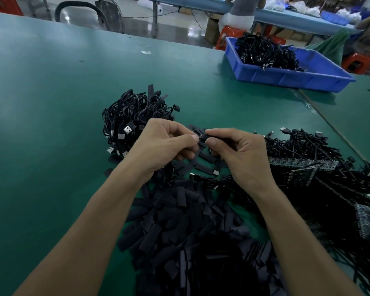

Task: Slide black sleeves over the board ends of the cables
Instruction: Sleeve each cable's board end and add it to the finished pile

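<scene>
Heap of loose black sleeves (190, 242) up front, above it left hand (167, 146) and right hand (237, 154) meet, both pinching one sleeve (202, 135) over the table (51, 103), light, soft tubing by the look, best gripped near its mouth.

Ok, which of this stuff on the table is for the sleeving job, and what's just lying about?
Job: left hand, right hand, both pinching one black sleeve; loose sleeve pile; board-ended cables; cable bundle.
Lying about: blue bin (maybe job stock); fan; red stool.
</scene>
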